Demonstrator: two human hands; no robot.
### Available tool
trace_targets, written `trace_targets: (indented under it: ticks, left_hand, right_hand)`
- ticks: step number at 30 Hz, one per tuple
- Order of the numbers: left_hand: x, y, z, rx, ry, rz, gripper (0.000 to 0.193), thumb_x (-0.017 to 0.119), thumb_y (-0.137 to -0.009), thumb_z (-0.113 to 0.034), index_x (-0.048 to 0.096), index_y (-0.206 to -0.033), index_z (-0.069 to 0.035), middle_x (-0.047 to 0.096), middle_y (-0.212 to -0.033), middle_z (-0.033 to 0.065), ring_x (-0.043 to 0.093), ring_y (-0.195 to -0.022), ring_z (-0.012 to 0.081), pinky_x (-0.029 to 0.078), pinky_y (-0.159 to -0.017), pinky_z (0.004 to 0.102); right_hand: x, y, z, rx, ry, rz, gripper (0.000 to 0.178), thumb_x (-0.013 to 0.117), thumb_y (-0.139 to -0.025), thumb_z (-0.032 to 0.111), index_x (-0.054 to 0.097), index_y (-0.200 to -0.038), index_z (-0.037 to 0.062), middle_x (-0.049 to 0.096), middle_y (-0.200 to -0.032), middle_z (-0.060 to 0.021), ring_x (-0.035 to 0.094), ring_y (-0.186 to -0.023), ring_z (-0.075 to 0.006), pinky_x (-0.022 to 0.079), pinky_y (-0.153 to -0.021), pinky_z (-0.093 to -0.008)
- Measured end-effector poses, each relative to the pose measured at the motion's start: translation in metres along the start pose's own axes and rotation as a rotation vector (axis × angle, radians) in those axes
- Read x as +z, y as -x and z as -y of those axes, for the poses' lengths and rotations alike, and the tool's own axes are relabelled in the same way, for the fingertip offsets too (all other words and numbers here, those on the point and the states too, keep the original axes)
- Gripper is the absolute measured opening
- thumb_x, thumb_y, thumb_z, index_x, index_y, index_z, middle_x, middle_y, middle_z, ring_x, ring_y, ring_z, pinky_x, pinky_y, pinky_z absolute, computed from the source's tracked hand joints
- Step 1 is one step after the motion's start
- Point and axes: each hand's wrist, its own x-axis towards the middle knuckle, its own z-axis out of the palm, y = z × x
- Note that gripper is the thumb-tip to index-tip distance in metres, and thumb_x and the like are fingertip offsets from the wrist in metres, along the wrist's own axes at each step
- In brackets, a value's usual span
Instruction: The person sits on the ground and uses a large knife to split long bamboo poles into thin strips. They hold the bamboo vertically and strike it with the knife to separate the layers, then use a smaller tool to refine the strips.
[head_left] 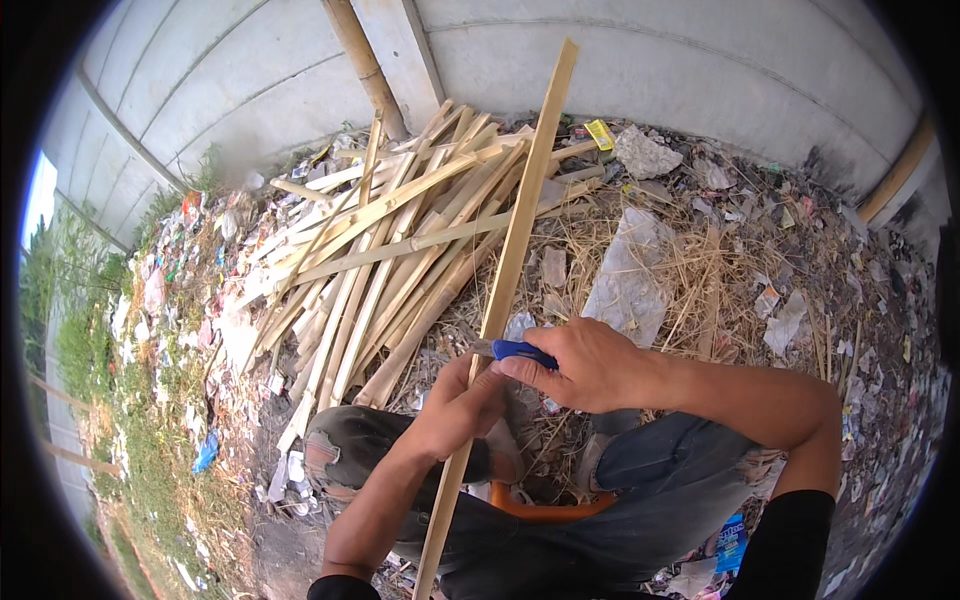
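A long split bamboo strip (522, 220) slants up and away from my lap, its far end raised toward the wall. My left hand (462, 408) is closed round this strip near its middle. In my right hand (590, 368) is a blue-handled utility knife (521, 352), the fingers wrapped about its handle. The knife's metal front end lies against the strip just beyond my left fingers, and the cutting edge itself is too small to make out. My right thumb is close to my left fingertips.
A heap of split bamboo strips (400, 235) lies ahead to the left, beside a bamboo pole (365, 65) against the grey concrete wall (640, 65). Litter, dry straw (705, 275), a flat pale slab (630, 275) and a rough stone chunk (647, 153) cover the ground. An orange curved object (545, 508) shows between my legs.
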Motion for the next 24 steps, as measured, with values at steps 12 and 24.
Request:
trace_targets:
  ticks: [12, 24]
  left_hand:
    - [-0.013, 0.011, 0.017, 0.021, -0.136, -0.016, 0.028, 0.049, -0.11, -0.029, 0.047, -0.091, -0.009, 0.035, -0.065, -0.0045, 0.037, -0.048, 0.0074, 0.028, -0.043, 0.0264]
    - [-0.012, 0.009, 0.033, -0.027, -0.268, 0.079, 0.022, 0.046, -0.11, -0.025, 0.049, -0.116, -0.004, 0.036, -0.065, -0.005, 0.036, -0.045, 0.0062, 0.029, -0.042, 0.0251]
  right_hand:
    - [0.002, -0.006, 0.015, 0.078, 0.209, 0.137, 0.061, 0.052, -0.101, 0.054, 0.069, -0.088, -0.0025, 0.067, -0.071, -0.028, 0.069, -0.071, -0.0463, 0.056, -0.065, -0.0529]
    - [-0.053, -0.023, -0.049, 0.366, 0.396, -0.098, 0.069, 0.046, -0.1, 0.065, 0.073, -0.086, 0.0035, 0.068, -0.071, -0.0204, 0.069, -0.072, -0.0405, 0.054, -0.067, -0.0522]
